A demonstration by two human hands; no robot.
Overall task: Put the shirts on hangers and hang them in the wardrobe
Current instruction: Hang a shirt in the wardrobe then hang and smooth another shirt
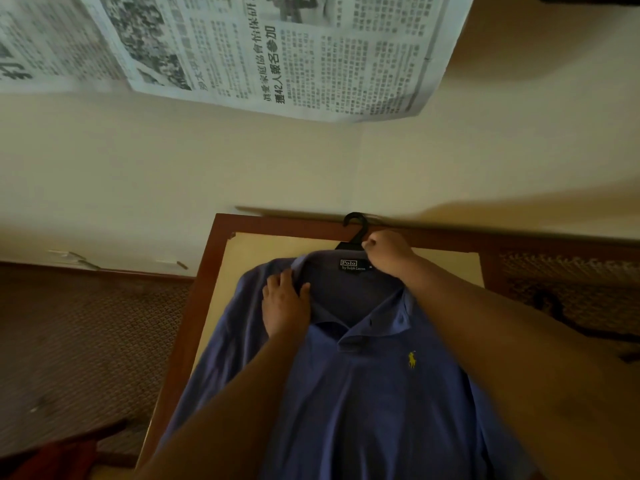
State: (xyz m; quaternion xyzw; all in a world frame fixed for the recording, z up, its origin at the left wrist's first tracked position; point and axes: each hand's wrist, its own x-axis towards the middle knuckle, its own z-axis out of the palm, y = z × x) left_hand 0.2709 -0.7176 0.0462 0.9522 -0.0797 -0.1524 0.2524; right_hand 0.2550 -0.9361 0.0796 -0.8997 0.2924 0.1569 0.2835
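Note:
A blue polo shirt (363, 393) with a small yellow chest logo lies face up on a table (204, 292) with a dark wood rim and a pale top. A black plastic hanger (356, 230) sits inside its neck; only the hook and neck piece show above the collar. My left hand (284, 306) presses on the shirt's left shoulder beside the collar, fingers gripping the fabric. My right hand (388, 252) is closed at the right side of the collar, just below the hanger hook, pinching fabric there.
A pale wall rises behind the table, with newspaper sheets (277, 53) taped high on it. Patterned brown carpet (79, 341) lies to the left and a dark woven surface (568, 289) to the right. Something red (59, 459) sits at the lower left.

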